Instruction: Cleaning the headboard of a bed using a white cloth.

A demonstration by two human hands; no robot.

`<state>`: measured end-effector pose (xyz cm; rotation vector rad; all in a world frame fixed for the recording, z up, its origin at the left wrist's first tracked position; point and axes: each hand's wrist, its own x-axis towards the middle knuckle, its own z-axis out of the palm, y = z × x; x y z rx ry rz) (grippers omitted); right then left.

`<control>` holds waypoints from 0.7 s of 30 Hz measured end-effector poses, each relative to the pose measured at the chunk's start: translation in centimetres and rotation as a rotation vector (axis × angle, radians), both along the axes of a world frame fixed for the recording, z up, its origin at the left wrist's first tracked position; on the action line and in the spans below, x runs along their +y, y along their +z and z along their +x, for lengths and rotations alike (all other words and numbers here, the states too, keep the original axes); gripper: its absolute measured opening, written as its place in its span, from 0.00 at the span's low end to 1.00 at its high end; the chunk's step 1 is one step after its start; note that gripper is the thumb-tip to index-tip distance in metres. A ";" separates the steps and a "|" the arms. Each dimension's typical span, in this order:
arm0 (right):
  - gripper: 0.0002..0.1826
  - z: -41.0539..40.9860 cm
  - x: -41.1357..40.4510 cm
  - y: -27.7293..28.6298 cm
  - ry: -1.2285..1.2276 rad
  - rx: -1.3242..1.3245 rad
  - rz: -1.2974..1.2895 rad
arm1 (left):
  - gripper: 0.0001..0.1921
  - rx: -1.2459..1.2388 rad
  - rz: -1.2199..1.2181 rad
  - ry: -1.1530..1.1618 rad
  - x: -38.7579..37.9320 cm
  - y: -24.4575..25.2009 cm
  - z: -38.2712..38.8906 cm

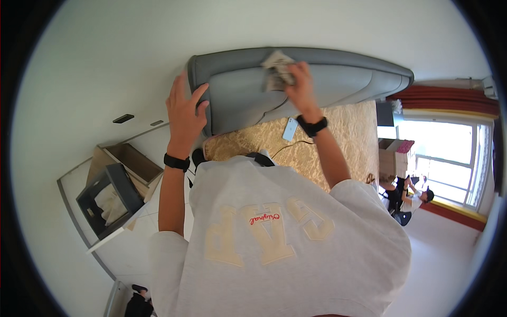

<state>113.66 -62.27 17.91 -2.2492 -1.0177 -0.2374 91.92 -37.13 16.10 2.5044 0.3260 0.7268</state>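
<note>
A grey padded headboard (237, 91), which looks like leather, stands against the wall before me. My right hand (303, 89) holds a crumpled, light, patterned cloth (279, 71) at its upper middle; hand and cloth are slightly blurred. At the headboard's left end is my left hand (185, 111), fingers spread, with nothing in it; whether it presses on the edge I cannot tell. Below lies a bed surface with a gold patterned cover (344, 138). A light blue phone (290, 129) rests on it beside a thin dark cable (287, 147). Each of my wrists wears a black band.
At left, a wooden drawer unit (130, 158) stands by a dark open box (115, 198) with pale cloth inside. At right are a wooden cabinet (388, 161), a window (447, 146) with red curtains (443, 97), and a seated person (412, 201). Part of another person (138, 303) shows at lower left.
</note>
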 end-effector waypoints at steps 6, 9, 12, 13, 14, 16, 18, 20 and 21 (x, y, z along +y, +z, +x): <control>0.21 17.7 -22.8 -0.8 -0.438 -0.111 -0.254 | 0.25 0.047 -0.183 0.159 -0.6 0.3 1.6; 0.21 19.5 -27.2 0.6 -0.582 0.362 0.063 | 0.27 0.121 -0.216 0.185 0.4 1.1 2.2; 0.15 16.5 -18.5 0.5 -0.356 0.500 0.307 | 0.28 0.211 -0.140 0.193 0.1 0.8 2.0; 0.16 15.1 -15.5 -0.3 -0.216 0.549 0.374 | 0.28 0.185 -0.119 0.204 0.0 0.8 1.9; 0.14 12.0 -10.8 -0.9 0.040 0.649 0.542 | 0.28 0.156 -0.095 0.222 0.2 0.7 1.8; 0.13 4.8 -1.0 -1.4 0.072 0.715 0.630 | 0.28 0.113 -0.096 0.185 0.2 0.5 2.0; 0.18 -1.0 5.4 -1.6 0.109 0.281 0.358 | 0.27 0.067 -0.095 0.160 0.0 0.5 2.1; 0.24 -5.1 8.9 -1.7 0.272 0.170 0.221 | 0.29 0.103 -0.127 0.097 -0.1 0.3 2.3; 0.24 -6.1 9.4 -0.6 0.267 0.179 0.218 | 0.29 0.112 -0.131 0.095 -0.1 0.0 1.5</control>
